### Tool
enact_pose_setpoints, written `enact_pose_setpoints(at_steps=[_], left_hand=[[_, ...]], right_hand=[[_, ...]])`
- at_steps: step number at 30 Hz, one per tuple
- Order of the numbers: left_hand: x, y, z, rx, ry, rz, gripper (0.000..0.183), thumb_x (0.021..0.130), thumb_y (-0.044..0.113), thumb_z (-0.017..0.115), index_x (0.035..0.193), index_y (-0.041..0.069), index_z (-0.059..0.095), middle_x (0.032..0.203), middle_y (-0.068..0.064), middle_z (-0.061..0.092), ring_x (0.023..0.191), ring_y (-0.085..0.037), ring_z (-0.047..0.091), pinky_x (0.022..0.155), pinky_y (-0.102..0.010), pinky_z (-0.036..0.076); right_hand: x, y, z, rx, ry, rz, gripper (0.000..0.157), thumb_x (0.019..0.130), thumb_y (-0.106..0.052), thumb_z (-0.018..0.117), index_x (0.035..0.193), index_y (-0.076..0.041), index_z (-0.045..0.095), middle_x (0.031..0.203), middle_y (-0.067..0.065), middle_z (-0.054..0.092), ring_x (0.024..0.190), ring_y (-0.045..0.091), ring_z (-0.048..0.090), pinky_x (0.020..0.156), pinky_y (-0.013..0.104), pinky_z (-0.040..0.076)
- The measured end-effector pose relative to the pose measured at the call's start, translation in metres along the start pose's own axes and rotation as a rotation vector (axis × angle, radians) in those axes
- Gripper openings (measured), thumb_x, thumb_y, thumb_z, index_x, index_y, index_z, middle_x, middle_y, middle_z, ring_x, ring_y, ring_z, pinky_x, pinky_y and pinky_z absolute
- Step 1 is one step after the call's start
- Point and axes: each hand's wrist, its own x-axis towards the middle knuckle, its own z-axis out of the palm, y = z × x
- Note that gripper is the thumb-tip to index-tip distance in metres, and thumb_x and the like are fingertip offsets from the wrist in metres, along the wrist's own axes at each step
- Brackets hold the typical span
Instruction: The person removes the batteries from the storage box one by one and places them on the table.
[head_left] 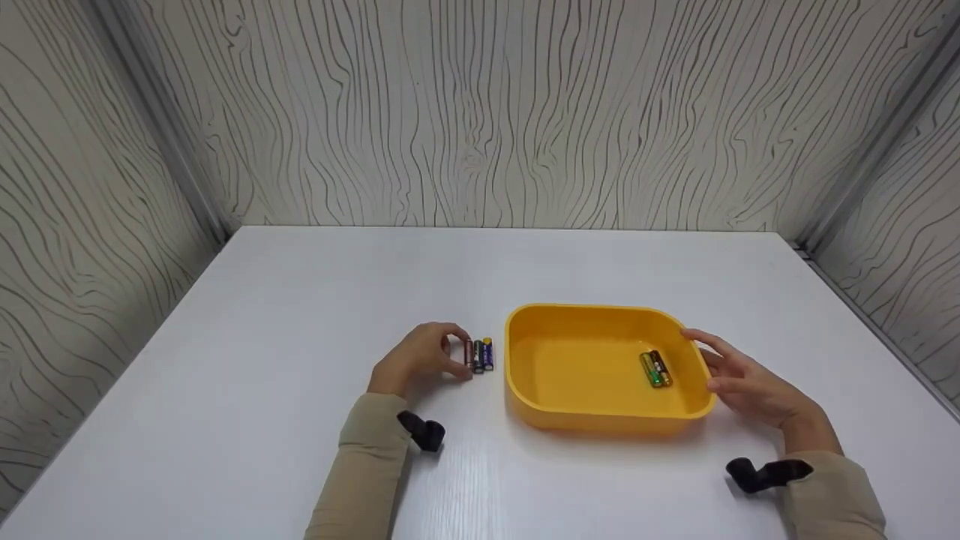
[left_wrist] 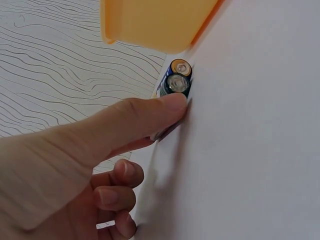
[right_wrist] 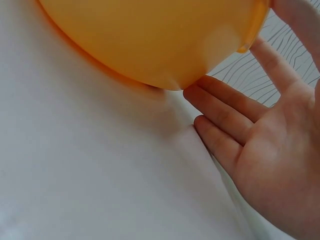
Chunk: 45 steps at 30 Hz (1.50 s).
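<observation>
Left of the yellow bin [head_left: 600, 421], three small batteries lie side by side. My left hand [head_left: 420, 355] has thumb and index finger at the two ends of the nearest, a reddish-brown battery [head_left: 469, 355], pinching it. Beside it are a dark green battery [head_left: 478, 357] and a blue battery with a yellow end [head_left: 488, 354]. In the left wrist view the thumb hides most of the pinched battery. My right hand [head_left: 757, 386] rests its extended fingertips on the bin's right rim and side. Inside the bin, a green-and-gold battery [head_left: 650, 370] lies against a black-and-gold battery [head_left: 662, 368].
The white table [head_left: 337, 277] extends around the bin on all sides. Behind it stands a wood-grain patterned panel [head_left: 472, 112], with similar panels at left and right. Black straps with small mounts [head_left: 424, 432] sit on both wrists.
</observation>
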Motion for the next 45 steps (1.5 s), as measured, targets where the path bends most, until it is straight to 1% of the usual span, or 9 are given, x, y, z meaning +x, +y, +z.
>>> enact_pose_setpoints(at_steps=[3,10,15,22,28,33,38,41,45], left_hand=[[-0.001,0.000,0.000,-0.013,-0.003,-0.003,0.051,0.073,0.023,0.084,0.120,0.019,0.065,0.085,-0.001,0.054,0.079,-0.015,0.047,0.073,-0.027,0.038],[0.000,0.000,0.000,-0.024,-0.010,-0.008,0.053,0.073,0.025,0.084,0.122,0.021,0.064,0.087,-0.001,0.055,0.082,-0.015,0.047,0.075,-0.028,0.038],[0.002,0.000,-0.002,-0.012,-0.012,-0.009,0.054,0.073,0.027,0.084,0.123,0.021,0.064,0.088,0.000,0.055,0.083,-0.015,0.047,0.076,-0.028,0.038],[0.001,0.003,-0.004,-0.022,-0.006,0.003,0.053,0.075,0.027,0.083,0.124,0.020,0.063,0.085,0.000,0.053,0.080,-0.014,0.046,0.072,-0.026,0.037],[-0.002,0.012,-0.009,-0.053,0.012,0.018,0.052,0.077,0.025,0.081,0.124,0.017,0.063,0.084,-0.001,0.049,0.077,-0.015,0.043,0.067,-0.026,0.035],[-0.006,0.021,-0.013,-0.074,0.026,0.052,0.050,0.079,0.023,0.080,0.125,0.016,0.063,0.091,-0.010,0.054,0.078,-0.015,0.043,0.067,-0.025,0.036],[-0.010,0.029,-0.016,-0.070,0.061,0.105,0.046,0.081,0.025,0.077,0.124,0.015,0.063,0.096,-0.015,0.058,0.080,-0.016,0.044,0.068,-0.025,0.037],[-0.012,0.034,-0.017,-0.059,0.073,0.135,0.044,0.083,0.029,0.076,0.123,0.015,0.064,0.092,-0.011,0.057,0.080,-0.016,0.045,0.068,-0.025,0.038],[-0.015,0.041,-0.019,-0.068,0.075,0.145,0.042,0.084,0.031,0.074,0.123,0.017,0.064,0.086,-0.003,0.052,0.080,-0.016,0.046,0.067,-0.023,0.041]], right_hand=[[0.000,-0.001,0.000,-0.015,0.014,0.017,0.067,0.097,0.002,0.042,0.151,-0.031,0.022,0.145,-0.023,0.040,0.126,-0.002,0.051,0.105,0.014,0.041],[0.000,-0.002,0.000,-0.003,-0.016,-0.020,0.067,0.097,0.003,0.041,0.153,-0.029,0.021,0.146,-0.021,0.040,0.128,0.000,0.050,0.105,0.015,0.041],[0.000,-0.002,0.000,-0.004,-0.015,-0.017,0.067,0.097,0.003,0.041,0.152,-0.030,0.021,0.146,-0.021,0.040,0.127,0.000,0.051,0.105,0.015,0.041],[0.001,0.000,-0.001,-0.001,-0.005,-0.002,0.067,0.097,0.002,0.042,0.152,-0.029,0.021,0.146,-0.022,0.039,0.127,0.000,0.051,0.106,0.015,0.041],[0.001,0.000,0.000,-0.010,0.019,0.005,0.067,0.097,0.002,0.044,0.153,-0.025,0.019,0.147,-0.024,0.038,0.128,-0.001,0.050,0.106,0.014,0.040],[0.001,0.000,0.001,-0.014,0.031,0.020,0.067,0.098,0.000,0.045,0.153,-0.027,0.019,0.146,-0.023,0.038,0.128,-0.002,0.050,0.105,0.014,0.040],[0.001,0.000,0.001,-0.010,0.032,0.021,0.066,0.098,0.002,0.043,0.152,-0.028,0.021,0.145,-0.024,0.039,0.127,-0.002,0.050,0.105,0.014,0.040],[0.001,0.001,0.000,-0.009,0.032,0.017,0.067,0.097,0.002,0.043,0.152,-0.028,0.021,0.145,-0.024,0.038,0.127,-0.002,0.050,0.105,0.014,0.040],[0.002,0.000,0.000,0.003,0.017,0.002,0.067,0.097,0.004,0.042,0.153,-0.026,0.020,0.146,-0.024,0.038,0.128,-0.001,0.050,0.106,0.014,0.040]])
